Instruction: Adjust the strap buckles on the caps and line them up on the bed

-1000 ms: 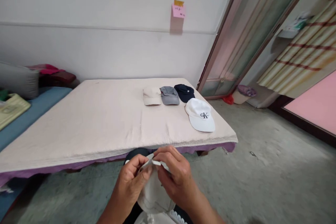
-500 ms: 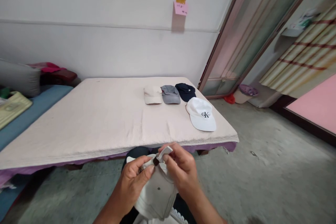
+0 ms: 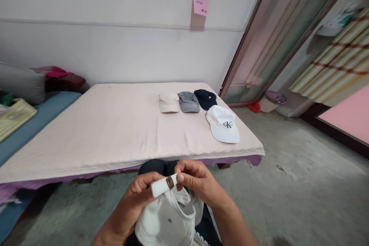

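Observation:
A pale off-white baseball cap [image 3: 161,221] is held above my lap, its back opening facing up. Across that opening runs the cap's white back strap [image 3: 159,188], threaded through a small brownish metal buckle [image 3: 170,183]. My left hand [image 3: 138,196] grips the cap and strap on the left side, thumb and fingers closed. With thumb and fingertips, my right hand [image 3: 198,180] pinches the strap just right of the buckle. The lower part of the cap runs out of view at the bottom.
On the low bed [image 3: 115,123] ahead lie a beige cap [image 3: 168,102], a grey cap [image 3: 188,102], a navy cap [image 3: 205,99] and a white cap with GK lettering [image 3: 223,123]. A bin [image 3: 271,102] stands on the floor at right.
The strap's free end, held up by my right hand before, now lies flat to the left of the buckle. The cap has turned and dropped slightly, and my right hand pinches the strap's other side.

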Demonstrator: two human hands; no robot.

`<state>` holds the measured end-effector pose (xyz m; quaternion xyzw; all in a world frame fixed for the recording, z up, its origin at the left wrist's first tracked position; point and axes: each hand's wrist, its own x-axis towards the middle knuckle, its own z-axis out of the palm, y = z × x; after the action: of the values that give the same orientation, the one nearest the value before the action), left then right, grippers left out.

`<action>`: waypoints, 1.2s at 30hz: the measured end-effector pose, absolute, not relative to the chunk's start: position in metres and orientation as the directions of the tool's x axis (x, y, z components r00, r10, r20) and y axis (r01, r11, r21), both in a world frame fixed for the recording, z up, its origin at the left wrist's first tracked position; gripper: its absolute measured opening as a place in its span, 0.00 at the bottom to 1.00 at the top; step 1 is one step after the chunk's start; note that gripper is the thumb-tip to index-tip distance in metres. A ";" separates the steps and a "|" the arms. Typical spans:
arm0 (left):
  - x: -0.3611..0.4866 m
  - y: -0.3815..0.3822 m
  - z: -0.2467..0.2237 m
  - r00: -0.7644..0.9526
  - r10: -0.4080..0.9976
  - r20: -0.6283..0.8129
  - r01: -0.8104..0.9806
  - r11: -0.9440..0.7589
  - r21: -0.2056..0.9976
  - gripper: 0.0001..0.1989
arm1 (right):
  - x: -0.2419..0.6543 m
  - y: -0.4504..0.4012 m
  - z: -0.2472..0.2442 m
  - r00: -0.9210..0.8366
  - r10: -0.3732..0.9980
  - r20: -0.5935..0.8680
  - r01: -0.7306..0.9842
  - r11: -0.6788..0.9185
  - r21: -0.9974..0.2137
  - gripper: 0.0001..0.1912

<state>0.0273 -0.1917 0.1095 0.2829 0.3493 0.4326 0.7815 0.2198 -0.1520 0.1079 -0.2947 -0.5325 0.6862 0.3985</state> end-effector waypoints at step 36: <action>-0.003 -0.172 0.062 0.218 0.901 -0.374 -0.817 0.378 0.435 0.21 | 0.210 -0.141 0.071 -0.269 0.939 -0.215 -0.728 -0.344 -0.593 0.14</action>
<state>-0.0035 -0.1723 0.0616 0.0719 0.2921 0.5530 0.7770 0.2105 -0.1410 0.0706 -0.2733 -0.1929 0.7730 0.5391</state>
